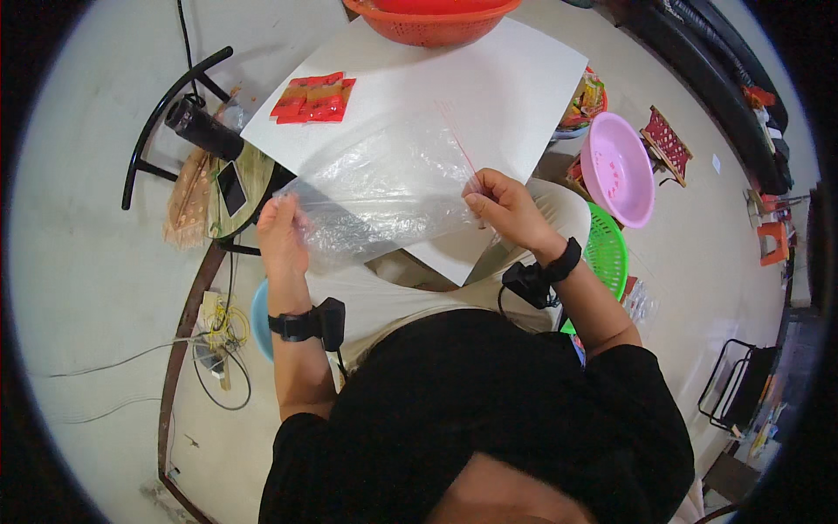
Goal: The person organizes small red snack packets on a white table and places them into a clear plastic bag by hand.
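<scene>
A clear plastic bag [386,190] is stretched between my two hands above the near part of a white table [517,72]. My left hand [283,229] pinches its left edge. At the opposite edge, my right hand [504,206] grips the bag between thumb and fingers, close to a thin red line along that side. The bag looks flat and wrinkled, and nothing shows inside it. Beyond it, toward the table's left edge, lie several red and gold packets [314,98] in a small overlapping pile.
An orange-red plastic basket [432,26] stands at the table's far end. On the left, a round stool [258,177] bears a phone [231,188] and a black bottle [204,128]. To the right are a pink basin [619,170] and a green basket [605,249].
</scene>
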A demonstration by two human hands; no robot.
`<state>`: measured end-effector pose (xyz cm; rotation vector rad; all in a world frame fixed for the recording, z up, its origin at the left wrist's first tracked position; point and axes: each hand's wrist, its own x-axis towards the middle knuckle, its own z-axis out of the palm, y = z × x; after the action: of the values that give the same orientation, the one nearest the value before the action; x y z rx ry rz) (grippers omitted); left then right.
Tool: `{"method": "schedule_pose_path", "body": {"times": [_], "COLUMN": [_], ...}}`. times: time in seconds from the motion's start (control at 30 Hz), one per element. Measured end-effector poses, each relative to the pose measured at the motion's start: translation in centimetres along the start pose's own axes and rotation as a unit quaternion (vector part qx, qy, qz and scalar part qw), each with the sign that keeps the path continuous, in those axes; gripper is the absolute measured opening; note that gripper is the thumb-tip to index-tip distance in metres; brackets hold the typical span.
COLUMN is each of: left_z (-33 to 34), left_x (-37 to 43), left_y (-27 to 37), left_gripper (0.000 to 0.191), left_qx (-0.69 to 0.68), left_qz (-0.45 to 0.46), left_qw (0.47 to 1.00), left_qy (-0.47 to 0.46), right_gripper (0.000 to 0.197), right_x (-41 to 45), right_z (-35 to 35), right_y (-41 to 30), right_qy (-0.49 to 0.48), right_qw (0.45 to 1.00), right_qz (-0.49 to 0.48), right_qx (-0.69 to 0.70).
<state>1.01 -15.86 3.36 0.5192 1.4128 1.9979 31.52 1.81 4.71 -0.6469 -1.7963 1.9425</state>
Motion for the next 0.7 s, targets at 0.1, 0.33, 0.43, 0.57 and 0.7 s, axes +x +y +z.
{"method": "schedule_pose_path", "body": {"times": [0.1, 0.33, 0.43, 0.57, 0.7], "left_z": [-0.7, 3.2, 6.4, 8.0, 7.9], "left_x": [-0.1, -1.3, -2.0, -1.8, -1.9], "left_y": [-0.2, 3.7, 7.4, 7.9, 7.2], "left_gripper": [0.011, 0.03, 0.043, 0.036, 0.018], "left_qx": [0.033, 0.319, 0.424, 0.301, 0.22], "left_qz": [0.009, 0.201, 0.259, 0.204, 0.035], "left_qw": [0.999, 0.926, 0.86, 0.902, 0.941], "left_qy": [0.025, 0.022, -0.119, -0.232, -0.254], "right_gripper": [0.007, 0.01, 0.01, 0.007, 0.011], "right_x": [-0.1, 0.0, 0.1, 0.6, 0.6], "right_z": [-0.2, 0.9, 1.4, 1.9, 2.1], "right_y": [-0.8, -4.3, -6.8, -9.6, -9.9], "right_qy": [0.018, 0.001, -0.058, -0.145, -0.109], "right_qw": [0.999, 0.972, 0.956, 0.918, 0.966], "right_qz": [-0.028, -0.15, -0.189, -0.237, -0.141], "right_qx": [-0.016, -0.182, -0.219, -0.282, -0.19]}}
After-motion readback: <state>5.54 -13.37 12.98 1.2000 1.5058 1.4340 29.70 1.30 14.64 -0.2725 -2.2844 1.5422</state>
